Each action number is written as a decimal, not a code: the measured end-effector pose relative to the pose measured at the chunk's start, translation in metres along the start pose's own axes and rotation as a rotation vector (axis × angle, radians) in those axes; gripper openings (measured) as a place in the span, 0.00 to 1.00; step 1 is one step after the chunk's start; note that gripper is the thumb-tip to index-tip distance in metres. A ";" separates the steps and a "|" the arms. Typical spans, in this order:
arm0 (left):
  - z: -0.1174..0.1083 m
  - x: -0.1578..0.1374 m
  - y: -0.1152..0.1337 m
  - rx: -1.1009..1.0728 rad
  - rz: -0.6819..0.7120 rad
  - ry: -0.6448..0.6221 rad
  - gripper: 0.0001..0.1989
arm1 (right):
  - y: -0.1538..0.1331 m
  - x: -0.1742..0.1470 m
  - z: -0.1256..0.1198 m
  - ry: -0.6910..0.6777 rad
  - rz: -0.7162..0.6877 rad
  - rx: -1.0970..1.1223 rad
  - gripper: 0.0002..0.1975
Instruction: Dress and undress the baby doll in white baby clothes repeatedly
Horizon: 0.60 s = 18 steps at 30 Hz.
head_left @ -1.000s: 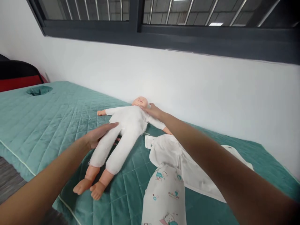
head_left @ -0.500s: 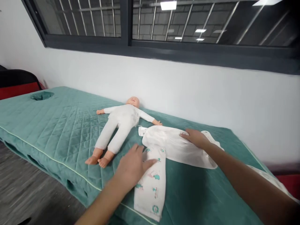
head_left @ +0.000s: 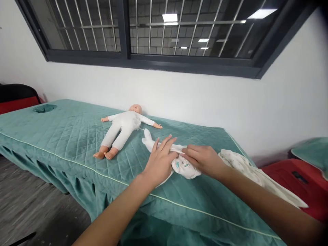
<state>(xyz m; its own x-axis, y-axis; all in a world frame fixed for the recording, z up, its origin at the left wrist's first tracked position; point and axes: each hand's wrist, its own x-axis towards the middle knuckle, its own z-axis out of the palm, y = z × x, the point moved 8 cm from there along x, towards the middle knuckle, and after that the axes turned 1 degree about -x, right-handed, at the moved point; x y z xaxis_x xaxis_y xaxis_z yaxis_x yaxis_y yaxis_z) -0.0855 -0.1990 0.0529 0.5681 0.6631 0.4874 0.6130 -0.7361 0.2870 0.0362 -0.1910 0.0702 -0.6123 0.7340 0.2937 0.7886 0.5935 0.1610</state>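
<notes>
A white baby garment with green prints (head_left: 186, 167) is bunched up on the green bed cover (head_left: 133, 155). My right hand (head_left: 205, 159) pinches its cloth between thumb and fingers. My left hand (head_left: 161, 160) grips the same garment from the left, its fingers bent over the white cloth and its thumb pointing toward my right hand. A narrow white end sticks out beyond my left fingers. Further left, a baby doll (head_left: 125, 121) in a white suit lies on its back, arms spread and feet toward me. Both hands cover much of the garment.
A pale printed cloth (head_left: 251, 171) lies at the bed's right end and hangs over its edge. Beyond it stands a red seat (head_left: 282, 174). A wall and barred window (head_left: 153, 63) run along the back. The cover has a round hole (head_left: 44, 108) at left.
The garment was spread out, with its printed part lying flat; now it is gathered up between my hands. My right hand has come in beside my left. The view has shifted right.
</notes>
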 end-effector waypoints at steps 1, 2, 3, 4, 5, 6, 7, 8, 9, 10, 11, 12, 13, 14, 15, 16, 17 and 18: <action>0.002 0.003 0.008 0.022 0.011 -0.036 0.15 | -0.002 -0.014 -0.010 0.012 0.017 0.008 0.19; 0.004 0.004 0.014 0.047 0.019 -0.073 0.15 | -0.001 -0.028 -0.020 0.024 0.049 0.017 0.19; 0.005 0.005 0.020 0.074 0.021 -0.100 0.15 | 0.002 -0.043 -0.029 0.036 0.093 0.028 0.19; 0.004 0.004 0.024 0.102 0.013 -0.107 0.15 | 0.007 -0.058 -0.038 0.049 0.148 0.047 0.18; 0.000 0.004 0.028 0.122 0.000 -0.090 0.16 | 0.014 -0.073 -0.046 0.063 0.218 0.078 0.17; -0.005 0.002 0.032 0.128 -0.014 -0.054 0.16 | 0.021 -0.088 -0.052 0.075 0.301 0.124 0.16; -0.012 0.001 0.037 0.113 -0.025 -0.002 0.17 | 0.027 -0.103 -0.057 0.084 0.394 0.188 0.15; -0.020 0.000 0.043 0.077 -0.034 0.064 0.17 | 0.032 -0.117 -0.059 0.090 0.487 0.276 0.14; -0.028 -0.002 0.049 0.021 -0.042 0.139 0.18 | 0.034 -0.130 -0.058 0.093 0.575 0.389 0.15; -0.036 -0.004 0.056 -0.053 -0.052 0.221 0.18 | 0.032 -0.140 -0.054 0.098 0.649 0.524 0.18; -0.043 -0.006 0.064 -0.144 -0.058 0.301 0.19 | 0.027 -0.148 -0.048 0.104 0.705 0.671 0.22; -0.048 -0.008 0.073 -0.249 -0.060 0.369 0.20 | 0.019 -0.154 -0.040 0.116 0.746 0.822 0.25; -0.050 -0.010 0.082 -0.365 -0.056 0.413 0.22 | 0.010 -0.159 -0.031 0.129 0.775 0.966 0.27; -0.049 -0.012 0.091 -0.486 -0.048 0.419 0.24 | -0.001 -0.162 -0.020 0.148 0.802 1.099 0.27; -0.045 -0.013 0.100 -0.602 -0.034 0.391 0.27 | -0.011 -0.165 -0.009 0.177 0.832 1.225 0.25; -0.038 -0.015 0.109 -0.697 -0.021 0.334 0.29 | -0.020 -0.168 0.004 0.217 0.865 1.350 0.23; -0.030 -0.017 0.116 -0.751 -0.012 0.264 0.30 | -0.027 -0.172 0.018 0.280 0.901 1.479 0.22; -0.021 -0.021 0.120 -0.768 -0.014 0.197 0.32 | -0.035 -0.174 0.032 0.346 0.928 1.603 0.22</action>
<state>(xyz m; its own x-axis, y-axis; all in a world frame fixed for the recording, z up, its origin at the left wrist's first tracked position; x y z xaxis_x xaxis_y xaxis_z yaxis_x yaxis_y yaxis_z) -0.0352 -0.3047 0.0941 0.4115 0.6893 0.5962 0.0278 -0.6634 0.7478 0.1137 -0.3292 -0.0164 0.1182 0.9914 -0.0561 -0.0990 -0.0445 -0.9941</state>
